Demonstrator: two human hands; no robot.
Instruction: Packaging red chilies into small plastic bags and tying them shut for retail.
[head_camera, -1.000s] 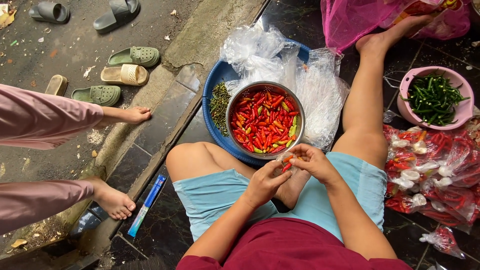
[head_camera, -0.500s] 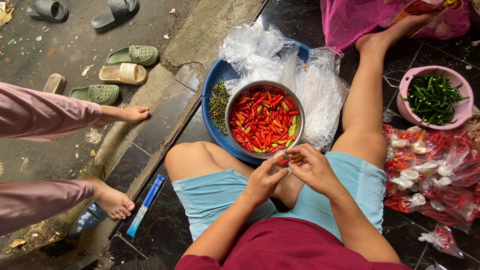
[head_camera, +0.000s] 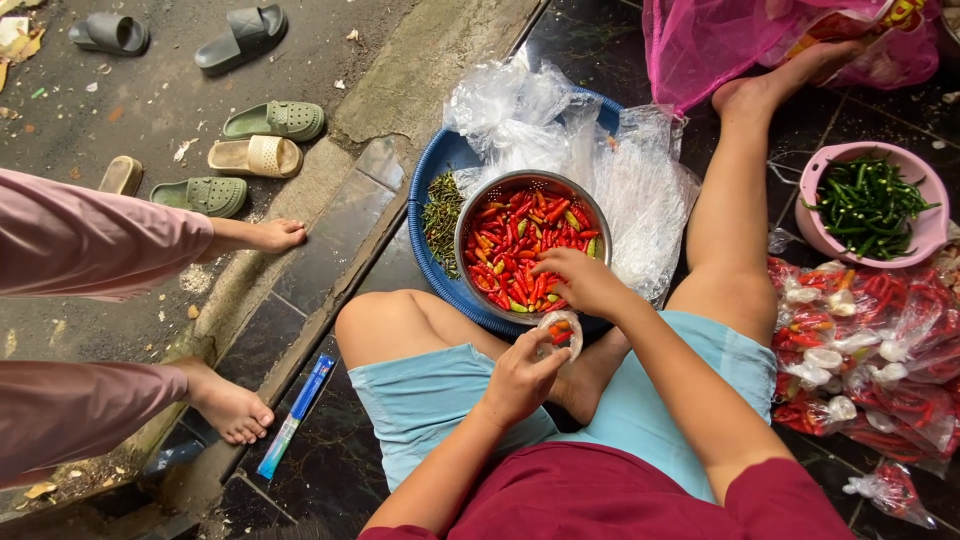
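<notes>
While over dark wet tiles, left fingers (head_camera: 535, 362) pinching a small bag (head_camera: 560, 330), right fingers (head_camera: 553, 268) among chillies (head_camera: 520, 240).

- Soft, even daylight; shadows faint
- Mild glare on the clear plastic sheets (head_camera: 560, 130) at upper centre and the wet dark tiles (head_camera: 330, 250)
- Focus sharp; slight wide-angle stretch at the frame edges

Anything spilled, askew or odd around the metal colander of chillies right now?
Nothing spilled. The round metal colander of red chillies sits level in the blue plastic basin. Only oddity: a blue tube-shaped packet lying loose on the dark tiles beside the left knee.
</notes>
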